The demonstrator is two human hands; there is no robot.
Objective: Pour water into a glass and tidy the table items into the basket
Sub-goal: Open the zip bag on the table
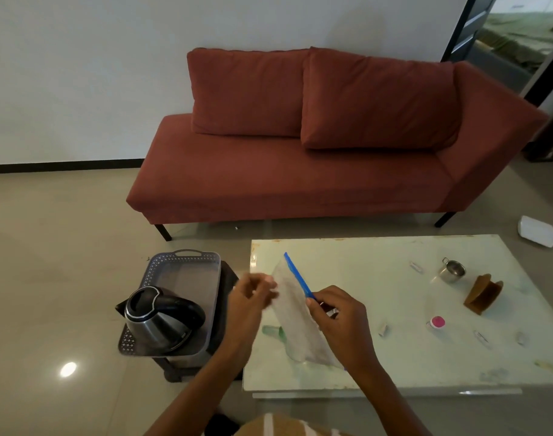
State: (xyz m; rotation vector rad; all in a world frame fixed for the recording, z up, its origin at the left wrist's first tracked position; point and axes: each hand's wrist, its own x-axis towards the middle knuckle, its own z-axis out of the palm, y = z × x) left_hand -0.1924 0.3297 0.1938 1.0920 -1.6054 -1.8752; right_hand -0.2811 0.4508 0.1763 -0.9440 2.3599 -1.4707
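Observation:
Above the left part of the white glass table [379, 366], both hands hold up a clear zip bag [295, 322] with a blue seal strip. My left hand [253, 295] pinches its left edge and my right hand [341, 322] grips the blue strip's lower end. A grey perforated basket [187, 262] sits on a low dark stand left of the table, with a steel electric kettle [160, 319] standing in its near end. A small steel cup [451, 270] stands at the table's right. A green bottle [273, 331] lies partly hidden behind the bag.
On the table lie a brown folded holder [484, 294], a pink-capped small item [436, 322] and several small wrappers and clips. A red sofa [300, 171] stands beyond the table. A white device [537, 231] sits on the tiled floor at right.

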